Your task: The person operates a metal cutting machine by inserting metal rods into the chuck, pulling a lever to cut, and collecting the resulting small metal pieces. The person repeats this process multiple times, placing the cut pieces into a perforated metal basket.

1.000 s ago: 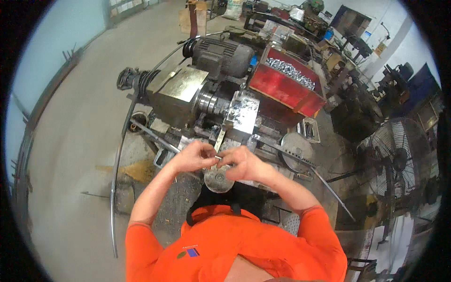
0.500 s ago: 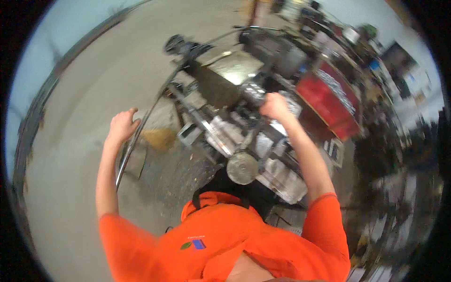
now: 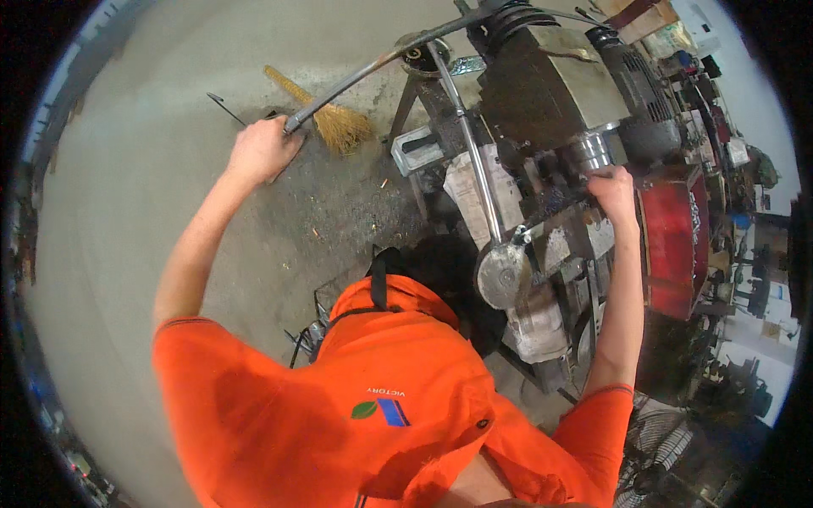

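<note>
My left hand (image 3: 264, 154) is closed around the end of a long metal lever (image 3: 364, 72), which runs up and right to the machine. My right hand (image 3: 616, 193) is closed just below a shiny metal cylinder (image 3: 590, 151) on the machine's front; what its fingers hold is hidden. A dark machine head (image 3: 542, 89) with a bare metal cover stands above that cylinder. Between my arms, a polished rod (image 3: 477, 161) slants down from the lever's pivot to a round metal disc (image 3: 503, 276).
A straw broom (image 3: 343, 127) lies on the floor beyond my left hand. To the right of my right hand stands a red box (image 3: 671, 241) of metal pieces. Stained paper sheets (image 3: 538, 326) lie on the machine's frame, and cluttered shelves line the far right.
My view has turned, so the machine now appears farther right. My left hand, earlier beside the lever with its thumb raised, is now around its end. My right hand stays by the cylinder.
</note>
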The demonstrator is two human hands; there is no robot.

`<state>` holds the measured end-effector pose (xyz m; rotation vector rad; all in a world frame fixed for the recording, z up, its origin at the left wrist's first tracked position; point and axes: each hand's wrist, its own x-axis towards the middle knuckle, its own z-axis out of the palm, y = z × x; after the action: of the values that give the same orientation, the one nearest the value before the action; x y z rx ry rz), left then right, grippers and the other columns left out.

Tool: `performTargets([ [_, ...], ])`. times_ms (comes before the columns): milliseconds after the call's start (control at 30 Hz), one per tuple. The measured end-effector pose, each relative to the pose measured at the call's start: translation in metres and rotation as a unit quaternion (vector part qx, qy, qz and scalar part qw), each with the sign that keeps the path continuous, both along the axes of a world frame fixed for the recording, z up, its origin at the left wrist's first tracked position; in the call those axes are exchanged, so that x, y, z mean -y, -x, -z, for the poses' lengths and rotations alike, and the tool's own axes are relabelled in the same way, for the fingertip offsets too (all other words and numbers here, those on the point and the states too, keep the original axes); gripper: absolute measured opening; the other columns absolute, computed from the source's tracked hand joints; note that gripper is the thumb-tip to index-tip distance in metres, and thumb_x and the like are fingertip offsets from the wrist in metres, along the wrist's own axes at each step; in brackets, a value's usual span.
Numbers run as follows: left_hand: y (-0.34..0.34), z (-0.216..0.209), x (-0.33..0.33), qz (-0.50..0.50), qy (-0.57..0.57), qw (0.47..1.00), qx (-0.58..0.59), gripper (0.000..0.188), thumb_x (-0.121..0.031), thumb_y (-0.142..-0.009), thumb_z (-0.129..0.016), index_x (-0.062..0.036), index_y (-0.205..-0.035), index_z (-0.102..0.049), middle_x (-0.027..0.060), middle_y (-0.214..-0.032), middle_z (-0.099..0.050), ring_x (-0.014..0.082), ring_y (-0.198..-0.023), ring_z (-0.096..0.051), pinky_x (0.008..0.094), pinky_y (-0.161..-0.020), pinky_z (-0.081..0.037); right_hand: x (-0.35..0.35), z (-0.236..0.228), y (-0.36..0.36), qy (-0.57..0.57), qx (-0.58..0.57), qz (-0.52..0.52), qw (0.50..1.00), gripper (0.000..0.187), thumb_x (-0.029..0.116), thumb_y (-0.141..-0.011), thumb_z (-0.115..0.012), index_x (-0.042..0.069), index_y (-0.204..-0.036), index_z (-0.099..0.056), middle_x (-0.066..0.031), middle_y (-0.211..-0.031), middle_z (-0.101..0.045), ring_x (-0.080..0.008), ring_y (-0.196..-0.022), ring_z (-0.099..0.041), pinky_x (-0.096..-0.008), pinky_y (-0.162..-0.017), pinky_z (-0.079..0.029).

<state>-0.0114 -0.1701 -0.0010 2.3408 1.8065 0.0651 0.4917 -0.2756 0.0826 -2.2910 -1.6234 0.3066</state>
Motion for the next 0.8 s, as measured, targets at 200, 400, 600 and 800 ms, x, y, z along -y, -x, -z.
performTargets([
  [200, 0.105, 0.029, -0.174, 0.056, -0.217, 0.952, -0.208, 0.008, -0.012, -0.077, -0.052, -0.0061, -0.082, -0.053, 0.0143, -0.068, -0.062, 0.0325, -0.064, -0.062, 0.0431, -0.056, -0.05, -0.011, 0.008, -0.009, -0.017, 0.048, -0.012, 0.999, 0.023, 0.014, -0.064, -0.058, -0.002, -0.078, -0.068, -0.0203, -0.073, -0.063, -0.0302, -0.069, -0.064, -0.0344, -0.065, -0.048],
  [400, 0.088, 0.021, -0.205, 0.026, -0.177, 0.968, -0.176, 0.014, -0.011, -0.077, -0.052, -0.0076, -0.089, -0.057, 0.0169, -0.079, -0.064, 0.0345, -0.075, -0.062, 0.0433, -0.064, -0.051, 0.001, 0.022, -0.022, -0.07, 0.107, -0.032, 0.991, 0.019, 0.015, -0.06, -0.06, -0.001, -0.068, -0.066, -0.021, -0.068, -0.062, -0.0357, -0.066, -0.061, -0.0394, -0.061, -0.048],
  [600, -0.007, 0.019, -0.165, 0.074, -0.311, 0.925, 0.206, 0.023, -0.022, -0.081, -0.057, -0.0058, -0.096, -0.063, 0.0151, -0.084, -0.065, 0.0314, -0.081, -0.063, 0.0411, -0.07, -0.049, 0.011, 0.007, -0.005, -0.015, 0.111, -0.041, 0.993, 0.029, 0.016, -0.057, -0.059, 0.006, -0.081, -0.07, -0.018, -0.093, -0.063, -0.0337, -0.086, -0.058, -0.0378, -0.079, -0.047],
  [800, -0.14, 0.159, -0.091, 0.111, 0.143, 0.975, 0.13, 0.054, -0.041, -0.072, -0.068, -0.0038, -0.111, -0.059, 0.02, -0.096, -0.064, 0.0353, -0.092, -0.061, 0.0417, -0.08, -0.048, 0.095, -0.02, 0.014, -0.206, 0.072, -0.059, 0.974, 0.031, 0.009, -0.055, -0.061, 0.003, -0.085, -0.067, -0.0124, -0.11, -0.06, -0.0303, -0.096, -0.055, -0.0375, -0.083, -0.046],
])
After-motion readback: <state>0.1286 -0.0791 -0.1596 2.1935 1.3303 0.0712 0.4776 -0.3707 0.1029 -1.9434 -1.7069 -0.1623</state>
